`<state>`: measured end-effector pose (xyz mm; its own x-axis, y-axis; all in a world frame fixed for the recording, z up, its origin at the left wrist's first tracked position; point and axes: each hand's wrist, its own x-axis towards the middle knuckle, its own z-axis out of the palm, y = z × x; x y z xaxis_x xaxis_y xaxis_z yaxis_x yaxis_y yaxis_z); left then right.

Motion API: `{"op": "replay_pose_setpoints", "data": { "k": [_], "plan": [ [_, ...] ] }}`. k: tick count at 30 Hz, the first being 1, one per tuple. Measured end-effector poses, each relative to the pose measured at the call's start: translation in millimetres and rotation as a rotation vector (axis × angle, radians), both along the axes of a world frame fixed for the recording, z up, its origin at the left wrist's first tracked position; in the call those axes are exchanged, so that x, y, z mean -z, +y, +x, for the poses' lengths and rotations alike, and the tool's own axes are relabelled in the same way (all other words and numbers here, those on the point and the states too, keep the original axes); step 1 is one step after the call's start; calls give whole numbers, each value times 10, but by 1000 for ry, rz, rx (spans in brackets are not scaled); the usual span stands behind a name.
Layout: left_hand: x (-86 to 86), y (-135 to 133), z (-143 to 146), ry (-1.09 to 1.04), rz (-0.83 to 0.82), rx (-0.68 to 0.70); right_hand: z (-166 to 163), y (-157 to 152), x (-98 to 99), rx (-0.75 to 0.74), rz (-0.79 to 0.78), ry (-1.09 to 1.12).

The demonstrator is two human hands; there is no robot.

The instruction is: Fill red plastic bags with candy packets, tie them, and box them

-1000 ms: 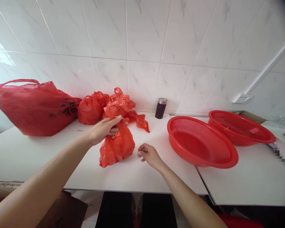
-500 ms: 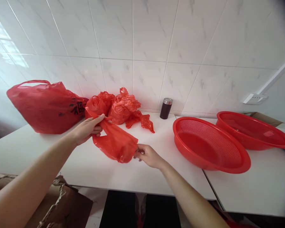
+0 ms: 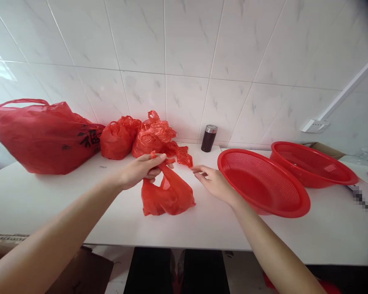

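Observation:
My left hand (image 3: 142, 168) pinches the knotted top of a small red plastic bag (image 3: 168, 194) that rests on the white counter (image 3: 49, 204). To the right of the bag's top, my right hand (image 3: 213, 181) hovers with its fingers loosely spread and nothing in them. Just behind, against the tiled wall, lie two more tied red bags (image 3: 118, 139) (image 3: 155, 134). A large red bag (image 3: 39, 134) with black print sits at the far left.
A red colander basket (image 3: 263, 183) stands right of my right hand, with a second red basket (image 3: 313, 163) behind it. A small dark canister (image 3: 208, 138) with a metal lid stands by the wall. Cardboard (image 3: 79, 273) lies below the counter edge.
My right hand has let go of the small bag's bottom and moved up and right. The left hand has lifted the bag's top back toward the middle, so the bag now hangs upright.

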<state>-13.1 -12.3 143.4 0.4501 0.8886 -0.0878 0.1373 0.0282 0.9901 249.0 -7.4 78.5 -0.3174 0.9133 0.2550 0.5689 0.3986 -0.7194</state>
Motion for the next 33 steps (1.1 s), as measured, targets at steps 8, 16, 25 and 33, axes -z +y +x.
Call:
{"op": "replay_pose_setpoints", "data": {
  "k": [8,16,25,33],
  "plan": [
    [-54,61,248,-52,-15,77,-416,-166,-479,-122,211,316],
    [-44,62,100,142,140,217,-391,-344,-286,-350,58,378],
    [244,65,350,681,887,-258,-607,117,118,-247,-257,593],
    [465,-5,88,494,659,-192,-404,53,161,-187,-174,545]
  ]
}}
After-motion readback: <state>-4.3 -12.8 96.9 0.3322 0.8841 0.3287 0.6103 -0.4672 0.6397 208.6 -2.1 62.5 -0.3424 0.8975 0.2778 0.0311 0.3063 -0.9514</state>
